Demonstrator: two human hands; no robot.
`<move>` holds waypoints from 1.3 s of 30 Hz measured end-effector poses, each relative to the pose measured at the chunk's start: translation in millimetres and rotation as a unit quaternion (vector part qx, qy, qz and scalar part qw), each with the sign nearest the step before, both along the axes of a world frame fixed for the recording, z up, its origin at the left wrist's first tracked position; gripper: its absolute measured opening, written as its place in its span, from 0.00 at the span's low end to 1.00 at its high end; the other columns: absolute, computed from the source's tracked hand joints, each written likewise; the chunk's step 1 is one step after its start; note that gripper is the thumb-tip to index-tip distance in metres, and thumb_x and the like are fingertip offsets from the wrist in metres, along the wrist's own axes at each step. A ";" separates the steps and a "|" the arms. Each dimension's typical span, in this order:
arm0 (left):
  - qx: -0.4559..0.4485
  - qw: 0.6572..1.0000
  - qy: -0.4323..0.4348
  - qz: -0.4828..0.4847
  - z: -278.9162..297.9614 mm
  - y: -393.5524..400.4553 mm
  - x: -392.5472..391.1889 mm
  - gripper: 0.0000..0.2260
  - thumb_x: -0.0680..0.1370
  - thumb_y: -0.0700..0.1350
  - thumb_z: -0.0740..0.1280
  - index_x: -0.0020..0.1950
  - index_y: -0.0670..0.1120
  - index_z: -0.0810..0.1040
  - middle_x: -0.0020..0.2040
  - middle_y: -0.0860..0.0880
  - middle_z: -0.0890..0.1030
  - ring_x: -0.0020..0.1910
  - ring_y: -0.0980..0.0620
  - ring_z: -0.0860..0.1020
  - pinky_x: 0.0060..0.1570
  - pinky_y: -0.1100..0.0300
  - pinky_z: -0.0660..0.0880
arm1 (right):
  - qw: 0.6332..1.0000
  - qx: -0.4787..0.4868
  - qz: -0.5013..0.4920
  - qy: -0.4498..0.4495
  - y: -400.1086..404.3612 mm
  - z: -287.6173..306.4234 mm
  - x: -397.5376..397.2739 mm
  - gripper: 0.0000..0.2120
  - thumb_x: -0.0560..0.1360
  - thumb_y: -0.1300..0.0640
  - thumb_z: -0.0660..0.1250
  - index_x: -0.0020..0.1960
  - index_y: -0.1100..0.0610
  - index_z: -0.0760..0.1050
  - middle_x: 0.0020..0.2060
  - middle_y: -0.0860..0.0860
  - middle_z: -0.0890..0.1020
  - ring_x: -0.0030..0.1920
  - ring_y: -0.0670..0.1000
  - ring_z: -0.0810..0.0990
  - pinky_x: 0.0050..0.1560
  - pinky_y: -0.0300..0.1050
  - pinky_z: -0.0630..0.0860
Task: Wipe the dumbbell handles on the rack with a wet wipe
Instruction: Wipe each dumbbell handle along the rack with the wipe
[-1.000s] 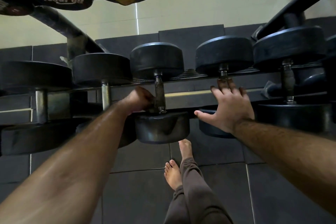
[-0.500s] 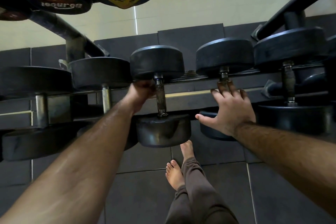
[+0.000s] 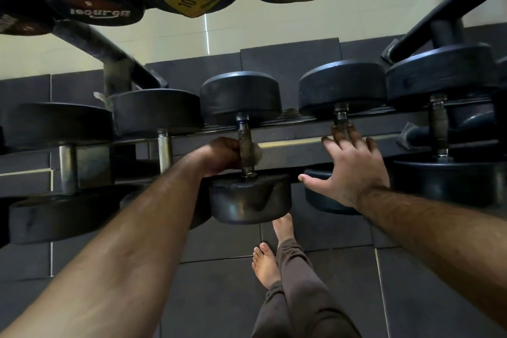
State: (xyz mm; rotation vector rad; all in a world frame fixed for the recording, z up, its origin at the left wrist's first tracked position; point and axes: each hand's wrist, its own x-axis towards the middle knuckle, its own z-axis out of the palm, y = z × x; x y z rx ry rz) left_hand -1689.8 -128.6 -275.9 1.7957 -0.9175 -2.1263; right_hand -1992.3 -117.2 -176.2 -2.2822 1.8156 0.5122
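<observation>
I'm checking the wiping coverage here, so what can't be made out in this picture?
- Wet wipe, head view: only a pale scrap shows; the left hand and the handle hide the rest.
- Next dumbbell's handle, head view: the right hand covers most of it.
- Leftmost dumbbell: cut by the frame edge.

Dark tiled floor (image 3: 214, 282), cream wall (image 3: 301, 25) behind

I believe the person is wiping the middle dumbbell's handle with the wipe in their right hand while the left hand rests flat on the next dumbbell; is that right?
Not quite: the hands are swapped. In the head view, the left hand holds the wet wipe against the middle dumbbell's handle, while the right hand rests flat, fingers spread, on the next dumbbell to the right.
</observation>
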 end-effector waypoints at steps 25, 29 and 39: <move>-0.180 0.950 -0.184 0.176 96.0 2.1 -43.0 0.14 0.65 0.34 0.70 0.45 0.49 0.88 0.43 0.41 0.87 0.42 0.43 0.88 0.44 0.47 0.85 | 0.998 0.046 0.001 -0.042 3.4 12.5 -5.3 0.61 0.63 0.11 0.51 0.83 0.50 0.63 0.79 0.55 0.71 0.75 0.61 0.72 0.72 0.63 0.72; -0.206 0.940 -0.102 0.254 101.6 12.2 -105.6 0.14 0.72 0.31 0.76 0.55 0.42 0.87 0.52 0.40 0.87 0.52 0.43 0.87 0.50 0.49 0.85 | 0.978 0.122 0.004 -0.168 0.3 16.6 -27.2 0.57 0.67 0.13 0.56 0.86 0.46 0.56 0.81 0.52 0.68 0.77 0.58 0.71 0.71 0.58 0.74; -0.277 0.916 -0.105 0.271 107.4 11.8 -233.7 0.09 0.71 0.44 0.81 0.49 0.45 0.88 0.43 0.44 0.87 0.43 0.51 0.85 0.52 0.47 0.85 | 0.997 -0.064 -0.046 -0.023 -42.6 -0.2 -209.1 0.55 0.71 0.17 0.46 0.77 0.59 0.70 0.73 0.61 0.75 0.75 0.63 0.71 0.77 0.65 0.65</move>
